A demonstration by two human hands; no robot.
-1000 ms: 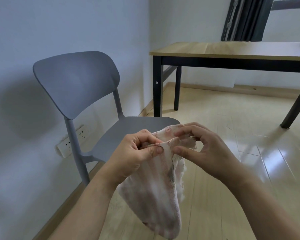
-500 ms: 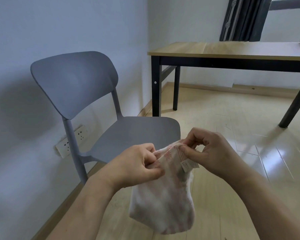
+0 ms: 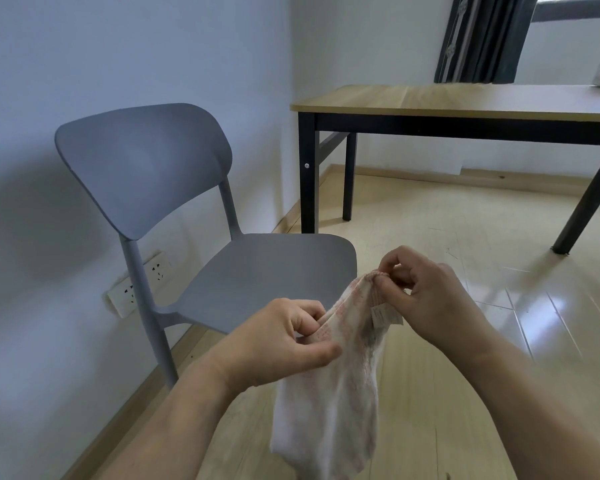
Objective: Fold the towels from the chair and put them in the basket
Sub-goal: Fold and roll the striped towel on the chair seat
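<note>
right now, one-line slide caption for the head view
Both hands, left and right, pinch a pale towel beside an empty grey chair.

Pale bluish wall [image 3: 84, 46] is running along the left with a socket strip [image 3: 137, 287] low down, wood-top table [image 3: 465, 98] is sitting near dark curtains [image 3: 482, 36], glossy floor [image 3: 499, 271] is catching window light.

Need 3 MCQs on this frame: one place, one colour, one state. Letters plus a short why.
1. Where is the towel?
A. on the chair seat
B. held in the air
C. on the table

2. What colour is the chair?
A. grey
B. red
C. black

3. How do the hands meet the towel?
A. both pinch its top edge
B. only the left hand does
C. neither touches it

Answers: 1 B, it hangs from both hands in front of the seat; 2 A, seat and back are grey; 3 A, the right hand pinches it too.
</note>
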